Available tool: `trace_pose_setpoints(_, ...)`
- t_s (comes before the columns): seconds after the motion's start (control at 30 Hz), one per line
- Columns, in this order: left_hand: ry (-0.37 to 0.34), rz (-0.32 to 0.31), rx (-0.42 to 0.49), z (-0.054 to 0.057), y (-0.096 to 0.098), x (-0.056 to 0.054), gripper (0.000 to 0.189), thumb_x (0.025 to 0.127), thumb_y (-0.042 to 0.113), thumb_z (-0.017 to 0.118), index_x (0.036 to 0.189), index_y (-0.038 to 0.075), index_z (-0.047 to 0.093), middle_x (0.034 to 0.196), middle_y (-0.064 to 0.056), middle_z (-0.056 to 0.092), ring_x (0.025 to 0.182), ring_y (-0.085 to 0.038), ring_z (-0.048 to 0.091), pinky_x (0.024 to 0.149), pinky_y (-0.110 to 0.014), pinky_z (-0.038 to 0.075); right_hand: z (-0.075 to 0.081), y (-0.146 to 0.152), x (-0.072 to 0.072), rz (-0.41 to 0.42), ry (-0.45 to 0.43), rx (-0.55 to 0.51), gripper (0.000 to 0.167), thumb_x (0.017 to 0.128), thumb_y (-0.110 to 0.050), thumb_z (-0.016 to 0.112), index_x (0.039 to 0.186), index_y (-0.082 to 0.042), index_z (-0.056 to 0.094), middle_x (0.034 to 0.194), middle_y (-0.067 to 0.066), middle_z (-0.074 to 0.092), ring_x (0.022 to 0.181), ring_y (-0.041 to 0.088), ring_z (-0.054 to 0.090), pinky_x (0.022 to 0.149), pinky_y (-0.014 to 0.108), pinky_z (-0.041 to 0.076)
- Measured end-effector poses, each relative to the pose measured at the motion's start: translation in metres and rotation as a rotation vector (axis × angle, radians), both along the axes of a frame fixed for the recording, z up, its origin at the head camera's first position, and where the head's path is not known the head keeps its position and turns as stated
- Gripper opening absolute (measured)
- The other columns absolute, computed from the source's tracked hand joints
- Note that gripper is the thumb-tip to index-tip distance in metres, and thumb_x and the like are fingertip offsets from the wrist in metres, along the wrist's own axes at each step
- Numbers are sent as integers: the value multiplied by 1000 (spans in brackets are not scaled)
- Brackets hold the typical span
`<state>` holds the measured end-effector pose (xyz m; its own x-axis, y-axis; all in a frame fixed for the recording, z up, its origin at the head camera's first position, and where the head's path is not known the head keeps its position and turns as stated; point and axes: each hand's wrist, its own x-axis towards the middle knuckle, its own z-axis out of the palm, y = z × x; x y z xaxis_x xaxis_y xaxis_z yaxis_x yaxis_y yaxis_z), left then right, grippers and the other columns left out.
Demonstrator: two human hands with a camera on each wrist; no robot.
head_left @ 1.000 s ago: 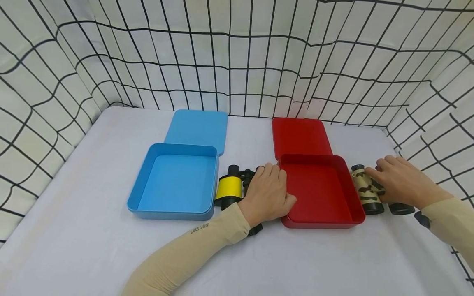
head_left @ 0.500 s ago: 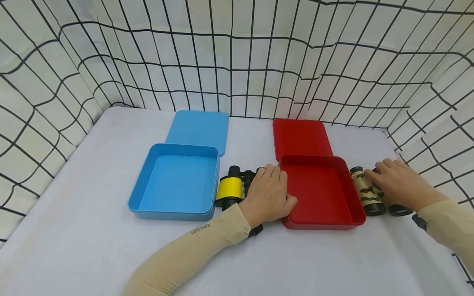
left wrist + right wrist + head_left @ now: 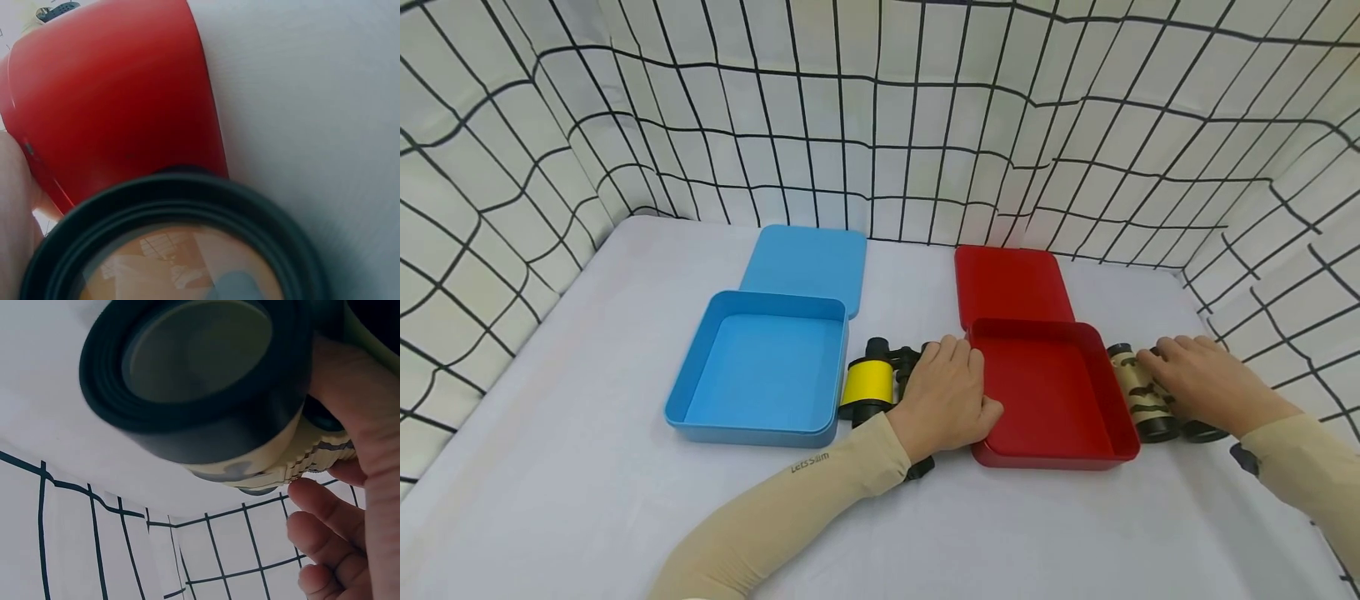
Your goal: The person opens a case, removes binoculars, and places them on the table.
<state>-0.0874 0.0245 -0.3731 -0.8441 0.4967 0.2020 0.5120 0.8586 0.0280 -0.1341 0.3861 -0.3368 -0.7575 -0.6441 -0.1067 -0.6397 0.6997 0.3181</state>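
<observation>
A pair of yellow and black binoculars (image 3: 868, 382) lies between the blue box (image 3: 760, 437) and the red box (image 3: 1052, 460). My left hand (image 3: 945, 396) grips its right barrel, largely covering it, with the thumb by the red box's left wall. The left wrist view has its big front lens rim (image 3: 187, 194) close up beside the red wall. Right of the red box, my right hand (image 3: 1213, 379) holds a pair of camouflage binoculars (image 3: 1138, 387) from above. In the right wrist view, my thumb is between the barrels and several fingers curl near the camouflage barrel (image 3: 250, 465).
Both boxes stand open, with a blue lid (image 3: 805, 262) and a red lid (image 3: 1015, 283) lying flat behind them. A white cloth (image 3: 572, 417) covers the table. White walls with a black grid (image 3: 872, 150) enclose the back and sides.
My right hand has shifted slightly left with the right barrel of the camouflage binoculars, and the gap between the barrels looks narrower. The left hand keeps its place; the head view has tilted a little.
</observation>
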Motion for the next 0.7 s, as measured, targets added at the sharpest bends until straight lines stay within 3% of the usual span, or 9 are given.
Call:
trace_pose_setpoints(0.13,-24,4,2,1,-1,0,29,93,44,55,90,15,51,82,-1,48,84,-13,45,74,-27,36,0,0,-1,-29,-29,-16,71,56,-22,103,112,-10,61,90,8,63,79,21,61,74,46,61)
trace_pose_setpoints(0.43,-14,-4,-4,3,-4,1,32,98,46,48,91,15,53,84,-1,50,85,-14,45,73,-28,36,12,-6,-6,-208,-175,10,68,62,-22,99,118,-5,65,92,7,64,83,21,61,76,52,57)
trace_pose_setpoints(0.57,-45,-13,-4,11,-10,0,36,100,49,46,94,15,55,89,-1,52,87,-14,46,73,-27,36,19,-7,-8,-285,-217,29,72,62,-26,98,123,-4,65,95,9,66,85,25,63,79,58,57)
trace_pose_setpoints(0.7,-36,-9,2,23,-21,-2,37,101,50,46,99,15,57,94,-1,56,91,-14,48,75,-28,39,33,-5,-11,-347,-236,29,66,69,-24,95,125,-2,66,98,14,68,84,29,65,81,60,57)
